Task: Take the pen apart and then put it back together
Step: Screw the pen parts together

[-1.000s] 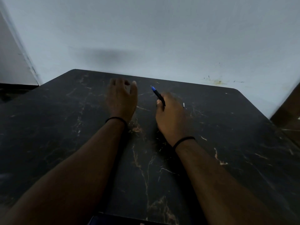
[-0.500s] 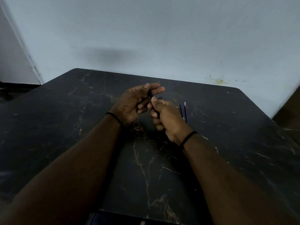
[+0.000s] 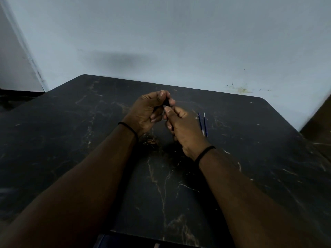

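Observation:
A dark pen (image 3: 166, 102) is held between both hands above the middle of the black marble-patterned table (image 3: 71, 140). Only a short dark stretch of it shows between the fingers. My left hand (image 3: 149, 111) closes around its far end, thumb and fingertips pinching it. My right hand (image 3: 182, 126) grips the near end, thumb on top. Both hands touch each other at the pen. Two thin refills (image 3: 203, 124), blue with pale ends, lie side by side on the table just right of my right hand.
A pale wall (image 3: 179, 42) rises right behind the table's far edge. The table's right corner (image 3: 265, 100) is rounded, with a brown surface (image 3: 320, 126) beyond it. A blue item (image 3: 100, 241) shows at the near edge.
A second ago my left hand lay flat on the table and my right held the pen alone. Both hands have since lifted and closed together on the pen; the refills came into view.

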`<state>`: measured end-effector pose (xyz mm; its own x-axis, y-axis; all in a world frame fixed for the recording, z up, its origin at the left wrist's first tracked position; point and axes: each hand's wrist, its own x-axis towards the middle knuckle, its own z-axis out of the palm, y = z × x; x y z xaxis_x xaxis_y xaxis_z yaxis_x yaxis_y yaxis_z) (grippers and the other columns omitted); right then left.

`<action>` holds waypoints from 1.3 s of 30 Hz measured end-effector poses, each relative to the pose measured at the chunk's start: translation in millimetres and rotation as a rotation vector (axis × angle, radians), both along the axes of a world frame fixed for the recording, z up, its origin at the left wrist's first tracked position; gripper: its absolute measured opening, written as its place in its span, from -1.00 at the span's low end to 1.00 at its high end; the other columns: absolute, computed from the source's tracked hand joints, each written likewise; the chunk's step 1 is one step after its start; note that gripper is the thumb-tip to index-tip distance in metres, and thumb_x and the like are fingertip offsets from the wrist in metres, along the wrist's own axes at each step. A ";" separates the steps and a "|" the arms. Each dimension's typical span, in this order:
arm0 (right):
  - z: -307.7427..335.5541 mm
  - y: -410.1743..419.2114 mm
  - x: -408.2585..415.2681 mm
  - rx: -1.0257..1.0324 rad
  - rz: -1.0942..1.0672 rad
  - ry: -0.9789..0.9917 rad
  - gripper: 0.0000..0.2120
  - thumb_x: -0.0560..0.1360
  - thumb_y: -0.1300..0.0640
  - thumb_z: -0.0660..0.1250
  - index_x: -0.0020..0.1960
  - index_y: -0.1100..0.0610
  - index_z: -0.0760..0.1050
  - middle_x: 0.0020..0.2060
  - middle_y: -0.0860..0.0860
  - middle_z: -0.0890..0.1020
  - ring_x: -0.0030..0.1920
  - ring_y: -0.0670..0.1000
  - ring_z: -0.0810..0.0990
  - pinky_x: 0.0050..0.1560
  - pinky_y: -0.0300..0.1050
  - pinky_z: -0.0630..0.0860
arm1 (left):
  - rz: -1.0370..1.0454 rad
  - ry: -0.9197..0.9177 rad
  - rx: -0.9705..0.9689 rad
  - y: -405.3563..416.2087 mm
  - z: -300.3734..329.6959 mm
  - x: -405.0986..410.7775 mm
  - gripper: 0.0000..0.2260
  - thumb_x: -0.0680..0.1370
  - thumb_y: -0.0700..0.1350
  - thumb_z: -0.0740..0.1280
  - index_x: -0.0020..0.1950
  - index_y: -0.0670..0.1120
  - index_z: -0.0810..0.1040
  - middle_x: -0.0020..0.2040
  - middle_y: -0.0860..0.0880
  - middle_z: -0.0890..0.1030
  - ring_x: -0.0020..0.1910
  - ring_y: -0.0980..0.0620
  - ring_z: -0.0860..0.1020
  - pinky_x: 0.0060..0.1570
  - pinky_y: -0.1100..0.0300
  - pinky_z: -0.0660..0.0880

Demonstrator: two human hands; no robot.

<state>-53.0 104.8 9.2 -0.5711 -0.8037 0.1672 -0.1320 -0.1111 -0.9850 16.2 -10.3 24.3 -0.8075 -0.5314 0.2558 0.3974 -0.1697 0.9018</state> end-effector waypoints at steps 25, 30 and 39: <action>-10.1 -5.1 -7.6 -0.023 -0.235 0.249 -0.95 0.60 0.03 0.34 0.01 -0.05 0.47 -0.29 0.00 0.64 -0.40 -0.14 0.58 -0.30 -0.14 0.41 | 0.118 -0.039 0.037 -1.3 -4.8 0.8 -0.85 0.64 -0.22 0.23 0.00 -0.10 0.60 -0.10 -0.01 0.71 -0.60 0.18 0.27 -0.57 0.32 0.22; -3.3 -1.0 -9.7 0.075 -0.239 0.257 -0.67 0.69 0.01 0.11 -0.08 0.08 0.59 -0.37 -0.07 0.59 -0.40 -0.10 0.45 -0.31 -0.13 0.35 | 0.164 -0.051 0.039 1.8 -2.2 2.2 -0.86 0.64 -0.21 0.23 -0.02 -0.10 0.59 -0.07 -0.03 0.69 -0.60 0.18 0.25 -0.55 0.29 0.16; -4.0 0.1 -6.7 0.010 -0.237 0.222 -0.82 0.52 0.02 0.44 0.05 -0.03 0.47 -0.02 0.08 0.67 -0.04 0.04 0.65 -0.03 0.01 0.57 | 0.167 -0.070 0.031 -2.0 -6.0 2.4 -0.88 0.63 -0.17 0.28 -0.02 -0.08 0.62 -0.06 -0.02 0.69 -0.58 0.16 0.27 -0.55 0.30 0.21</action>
<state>-59.7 104.8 5.3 -0.6930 -0.6548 0.3016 -0.3652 -0.0420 -0.9300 18.6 -12.3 18.4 -0.7227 -0.6664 0.1833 0.3583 -0.1345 0.9239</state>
